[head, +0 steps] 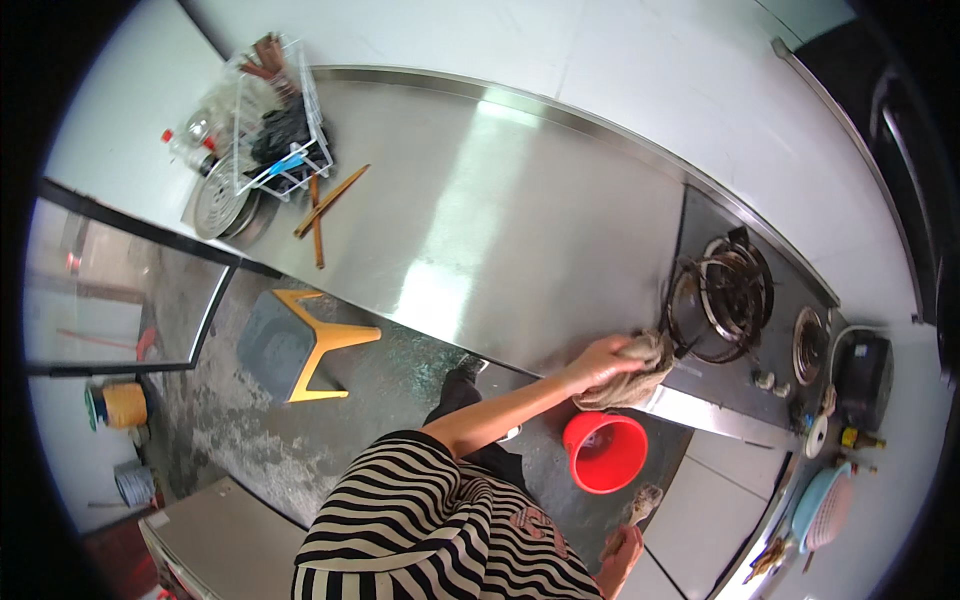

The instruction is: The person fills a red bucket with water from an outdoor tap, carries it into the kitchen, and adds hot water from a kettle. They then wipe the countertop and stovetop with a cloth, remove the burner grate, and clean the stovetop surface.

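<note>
My left hand [606, 365] grips a brown-grey cloth [626, 379] at the front edge of the stainless steel counter [570, 247], where it meets the black gas stove [697, 375]. The cloth is bunched under the fingers and hangs over the edge. Below it on the floor is a red plastic bucket [628, 454], whose contents are hard to make out. Low at the right, my right hand [622, 541] is closed on a small pale, rough item [645, 501], possibly a scrubber; its kind is unclear. A burner with a dark metal pan support [731, 289] lies just right of the cloth.
Bamboo-like sticks [330, 202] lie crossed on the counter, near a white wire basket [300, 150] with bags and round metal steamer plates [221, 199]. A grey and yellow stool [281, 345] is on the floor at left. A blue and pink colander [825, 510] is at far right.
</note>
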Demonstrator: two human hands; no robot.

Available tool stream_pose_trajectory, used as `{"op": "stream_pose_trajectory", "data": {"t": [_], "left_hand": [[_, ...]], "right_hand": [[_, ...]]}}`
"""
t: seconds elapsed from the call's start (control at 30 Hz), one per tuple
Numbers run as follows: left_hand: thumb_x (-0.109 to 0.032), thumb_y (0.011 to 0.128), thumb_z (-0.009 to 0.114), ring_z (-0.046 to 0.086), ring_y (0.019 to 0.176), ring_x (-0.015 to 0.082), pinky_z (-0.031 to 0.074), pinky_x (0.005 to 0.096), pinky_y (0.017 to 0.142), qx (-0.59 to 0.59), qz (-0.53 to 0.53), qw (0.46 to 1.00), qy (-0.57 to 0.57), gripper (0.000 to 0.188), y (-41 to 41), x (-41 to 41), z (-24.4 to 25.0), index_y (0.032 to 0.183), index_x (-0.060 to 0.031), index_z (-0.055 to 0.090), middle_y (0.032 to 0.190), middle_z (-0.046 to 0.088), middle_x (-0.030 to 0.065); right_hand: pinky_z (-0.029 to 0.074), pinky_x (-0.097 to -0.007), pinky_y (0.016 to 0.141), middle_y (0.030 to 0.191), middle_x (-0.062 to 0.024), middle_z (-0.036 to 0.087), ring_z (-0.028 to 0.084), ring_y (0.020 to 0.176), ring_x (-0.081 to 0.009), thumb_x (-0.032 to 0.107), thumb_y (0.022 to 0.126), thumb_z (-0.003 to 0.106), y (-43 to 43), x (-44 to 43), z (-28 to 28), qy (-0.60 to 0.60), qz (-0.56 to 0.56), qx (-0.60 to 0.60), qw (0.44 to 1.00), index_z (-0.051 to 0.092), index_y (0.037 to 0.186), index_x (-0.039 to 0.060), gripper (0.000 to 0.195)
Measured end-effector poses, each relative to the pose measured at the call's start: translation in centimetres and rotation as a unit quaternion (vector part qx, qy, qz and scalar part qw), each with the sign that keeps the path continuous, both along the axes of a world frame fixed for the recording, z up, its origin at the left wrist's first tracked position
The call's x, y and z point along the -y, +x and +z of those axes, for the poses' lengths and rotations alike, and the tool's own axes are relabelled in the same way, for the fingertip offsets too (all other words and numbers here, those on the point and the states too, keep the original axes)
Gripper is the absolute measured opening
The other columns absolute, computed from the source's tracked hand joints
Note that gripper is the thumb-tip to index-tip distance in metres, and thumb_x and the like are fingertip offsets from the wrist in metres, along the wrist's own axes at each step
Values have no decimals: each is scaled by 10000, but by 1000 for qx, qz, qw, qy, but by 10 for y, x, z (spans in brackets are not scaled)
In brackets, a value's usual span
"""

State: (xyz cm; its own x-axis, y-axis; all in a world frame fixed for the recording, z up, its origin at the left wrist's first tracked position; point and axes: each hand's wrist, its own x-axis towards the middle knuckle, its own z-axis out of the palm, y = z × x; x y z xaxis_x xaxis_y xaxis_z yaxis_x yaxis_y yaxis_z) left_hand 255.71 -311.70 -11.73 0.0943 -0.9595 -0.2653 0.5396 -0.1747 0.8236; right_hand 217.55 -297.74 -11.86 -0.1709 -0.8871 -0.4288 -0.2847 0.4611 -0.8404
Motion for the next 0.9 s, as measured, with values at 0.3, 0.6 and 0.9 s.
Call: {"op": "stream_pose_trajectory", "data": {"t": [0.3, 0.6, 0.9], "left_hand": [[-204, 860, 597, 572, 972, 133, 469, 270, 820, 128, 412, 902, 25, 390, 211, -195, 56, 1186, -4, 519, 1095, 600, 69], [-275, 655, 709, 444, 1057, 381, 381, 441, 892, 662, 311, 669, 132, 621, 230, -186, -16, 1175, -19, 486, 1200, 425, 191], [-87, 724, 675, 574, 961, 219, 487, 342, 828, -38, 330, 942, 53, 379, 262, -70, 19, 1081, -4, 575, 1052, 580, 98]], "right_hand": [[399, -245, 454, 571, 12, 407, 439, 481, -116, 114, 734, 547, 26, 23, -7, -7, 68, 3, 998, 467, 637, 86, 129], [435, -259, 498, 695, -37, 459, 483, 582, -118, 94, 778, 522, 42, 51, -30, -96, 194, -10, 976, 562, 834, 22, 100], [412, -261, 474, 686, -44, 524, 525, 548, -150, 174, 784, 577, 94, 82, -18, -201, 192, -145, 950, 575, 744, 28, 151]]}}
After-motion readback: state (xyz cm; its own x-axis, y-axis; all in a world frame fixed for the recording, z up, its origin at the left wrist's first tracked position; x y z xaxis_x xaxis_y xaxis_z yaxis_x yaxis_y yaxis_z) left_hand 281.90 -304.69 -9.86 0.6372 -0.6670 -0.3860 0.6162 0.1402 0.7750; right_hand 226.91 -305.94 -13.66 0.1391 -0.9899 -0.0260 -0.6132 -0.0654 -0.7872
